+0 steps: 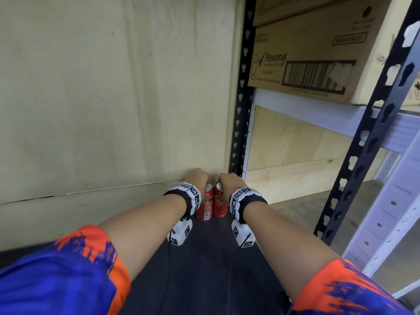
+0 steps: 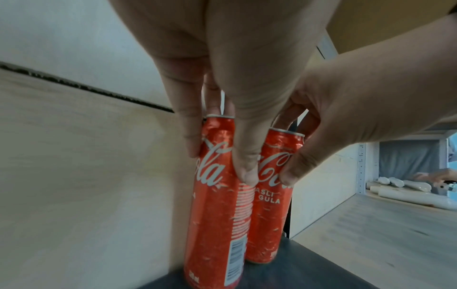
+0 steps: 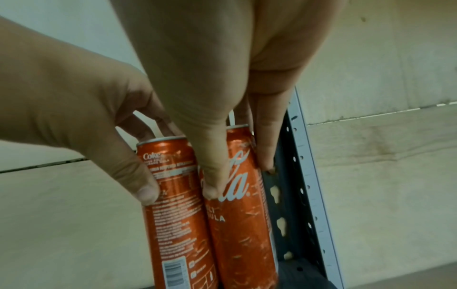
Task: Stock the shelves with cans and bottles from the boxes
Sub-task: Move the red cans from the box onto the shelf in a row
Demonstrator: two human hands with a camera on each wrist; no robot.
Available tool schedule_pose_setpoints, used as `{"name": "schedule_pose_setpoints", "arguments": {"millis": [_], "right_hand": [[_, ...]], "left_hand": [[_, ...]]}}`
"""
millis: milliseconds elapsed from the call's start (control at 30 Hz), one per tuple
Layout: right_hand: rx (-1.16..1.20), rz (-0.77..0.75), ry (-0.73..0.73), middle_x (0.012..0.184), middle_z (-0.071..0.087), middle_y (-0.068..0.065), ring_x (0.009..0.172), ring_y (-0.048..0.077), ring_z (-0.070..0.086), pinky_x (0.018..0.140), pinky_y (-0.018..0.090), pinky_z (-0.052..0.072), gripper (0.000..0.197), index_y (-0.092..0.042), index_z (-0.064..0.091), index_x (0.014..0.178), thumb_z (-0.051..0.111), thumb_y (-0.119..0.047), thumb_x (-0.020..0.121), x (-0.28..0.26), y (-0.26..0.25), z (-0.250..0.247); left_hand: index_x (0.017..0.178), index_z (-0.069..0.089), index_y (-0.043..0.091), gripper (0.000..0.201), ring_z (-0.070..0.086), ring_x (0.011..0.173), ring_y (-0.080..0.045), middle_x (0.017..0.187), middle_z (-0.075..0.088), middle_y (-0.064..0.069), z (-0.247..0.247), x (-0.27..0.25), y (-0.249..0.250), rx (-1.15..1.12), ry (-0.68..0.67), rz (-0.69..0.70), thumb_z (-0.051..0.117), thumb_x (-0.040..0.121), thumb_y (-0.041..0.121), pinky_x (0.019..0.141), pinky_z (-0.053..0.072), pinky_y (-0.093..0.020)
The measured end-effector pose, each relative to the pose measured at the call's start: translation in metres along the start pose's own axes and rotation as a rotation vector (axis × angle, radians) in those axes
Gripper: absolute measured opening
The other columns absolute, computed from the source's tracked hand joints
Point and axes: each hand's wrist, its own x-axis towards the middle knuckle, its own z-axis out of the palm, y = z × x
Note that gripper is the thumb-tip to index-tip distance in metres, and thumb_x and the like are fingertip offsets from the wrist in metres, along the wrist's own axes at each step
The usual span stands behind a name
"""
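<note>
Two slim red cola cans stand upright and touching on a dark shelf board (image 1: 216, 258), in the back corner against the plywood wall. My left hand (image 1: 197, 178) grips the left can (image 1: 205, 208) from above near its top; in the left wrist view the left hand (image 2: 217, 162) pinches that can (image 2: 215, 205) between thumb and fingers. My right hand (image 1: 229, 180) grips the right can (image 1: 220, 205) the same way. The right wrist view shows the right hand (image 3: 239, 178) on the right can (image 3: 245, 224), with the left can (image 3: 173, 215) beside it.
A black perforated upright (image 1: 242, 110) stands just right of the cans. The plywood wall (image 1: 102, 98) closes the back. A cardboard box (image 1: 306, 60) sits on the neighbouring rack's upper shelf. White bottles (image 2: 408, 195) lie on its lower wooden shelf (image 2: 371, 234), near another person's hand (image 2: 440, 176).
</note>
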Motion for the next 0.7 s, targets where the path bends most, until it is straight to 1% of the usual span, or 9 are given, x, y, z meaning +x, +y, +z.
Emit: {"name": "schedule_pose_setpoints", "arguments": {"millis": [67, 133, 200, 267, 433, 500, 600, 633, 700], "right_hand": [[0.020, 0.016, 0.007, 0.125, 0.061, 0.015, 0.115, 0.034, 0.061, 0.089, 0.036, 0.050, 0.054, -0.008, 0.053, 0.127, 0.080, -0.014, 0.081, 0.004, 0.002, 0.003], [0.042, 0.025, 0.032, 0.123, 0.062, 0.018, 0.110, 0.036, 0.063, 0.088, 0.041, 0.054, 0.061, -0.008, 0.047, 0.130, 0.080, -0.014, 0.079, 0.006, 0.001, 0.006], [0.055, 0.030, 0.068, 0.119, 0.063, 0.019, 0.105, 0.037, 0.065, 0.086, 0.042, 0.056, 0.060, -0.008, 0.044, 0.130, 0.077, -0.013, 0.080, 0.007, 0.000, 0.009], [0.067, 0.040, 0.097, 0.118, 0.064, 0.018, 0.105, 0.036, 0.065, 0.085, 0.040, 0.054, 0.056, -0.008, 0.046, 0.129, 0.076, -0.015, 0.082, 0.009, 0.001, 0.011], [0.085, 0.070, 0.092, 0.127, 0.057, 0.015, 0.115, 0.034, 0.061, 0.093, 0.038, 0.050, 0.049, -0.009, 0.055, 0.126, 0.075, -0.012, 0.082, 0.017, 0.001, 0.010], [0.094, 0.073, 0.110, 0.126, 0.055, 0.015, 0.114, 0.034, 0.060, 0.093, 0.039, 0.050, 0.052, -0.010, 0.052, 0.127, 0.075, -0.011, 0.081, 0.019, 0.003, 0.013], [0.099, 0.055, 0.162, 0.118, 0.059, 0.015, 0.109, 0.036, 0.062, 0.086, 0.039, 0.050, 0.053, -0.012, 0.048, 0.128, 0.072, -0.009, 0.081, 0.020, 0.005, 0.016], [0.095, 0.050, 0.163, 0.118, 0.059, 0.014, 0.109, 0.035, 0.062, 0.087, 0.039, 0.051, 0.053, -0.013, 0.049, 0.129, 0.072, -0.010, 0.081, 0.020, 0.005, 0.016], [0.087, 0.055, 0.149, 0.124, 0.054, 0.014, 0.110, 0.034, 0.062, 0.091, 0.038, 0.052, 0.051, -0.015, 0.054, 0.129, 0.073, -0.011, 0.082, 0.018, 0.004, 0.014]], "left_hand": [[0.112, 0.066, 0.013, 0.055, 0.061, 0.106, -0.026, 0.116, 0.057, -0.008, 0.001, 0.001, -0.001, 0.001, 0.013, 0.000, 0.093, 0.067, 0.028, 0.085, 0.046, -0.031], [0.110, 0.068, 0.012, 0.049, 0.061, 0.104, -0.026, 0.114, 0.059, -0.008, 0.002, 0.002, -0.001, -0.001, 0.018, 0.004, 0.091, 0.069, 0.023, 0.084, 0.047, -0.031], [0.109, 0.070, 0.012, 0.043, 0.062, 0.103, -0.026, 0.112, 0.062, -0.008, 0.002, 0.002, -0.001, 0.001, 0.033, 0.012, 0.089, 0.071, 0.020, 0.086, 0.048, -0.033], [0.109, 0.069, 0.013, 0.041, 0.062, 0.105, -0.027, 0.112, 0.062, -0.008, 0.003, 0.001, 0.000, 0.007, 0.040, 0.031, 0.087, 0.073, 0.021, 0.089, 0.047, -0.034], [0.124, 0.064, 0.011, 0.059, 0.056, 0.112, -0.027, 0.121, 0.056, -0.009, 0.006, -0.001, -0.003, -0.016, 0.019, 0.066, 0.089, 0.071, 0.022, 0.097, 0.043, -0.034], [0.127, 0.062, 0.010, 0.062, 0.056, 0.114, -0.027, 0.123, 0.057, -0.009, 0.006, 0.000, -0.005, -0.012, 0.012, 0.098, 0.088, 0.072, 0.021, 0.098, 0.041, -0.033], [0.129, 0.063, 0.009, 0.058, 0.056, 0.116, -0.028, 0.124, 0.058, -0.009, 0.005, 0.000, -0.006, 0.027, 0.023, 0.132, 0.084, 0.076, 0.019, 0.099, 0.039, -0.032], [0.130, 0.062, 0.009, 0.056, 0.055, 0.116, -0.029, 0.125, 0.058, -0.010, 0.003, -0.001, -0.006, 0.043, 0.022, 0.133, 0.082, 0.079, 0.019, 0.100, 0.039, -0.033], [0.130, 0.062, 0.008, 0.054, 0.054, 0.117, -0.030, 0.126, 0.057, -0.010, 0.001, -0.003, -0.005, 0.077, 0.026, 0.136, 0.079, 0.081, 0.020, 0.100, 0.039, -0.034]]}}
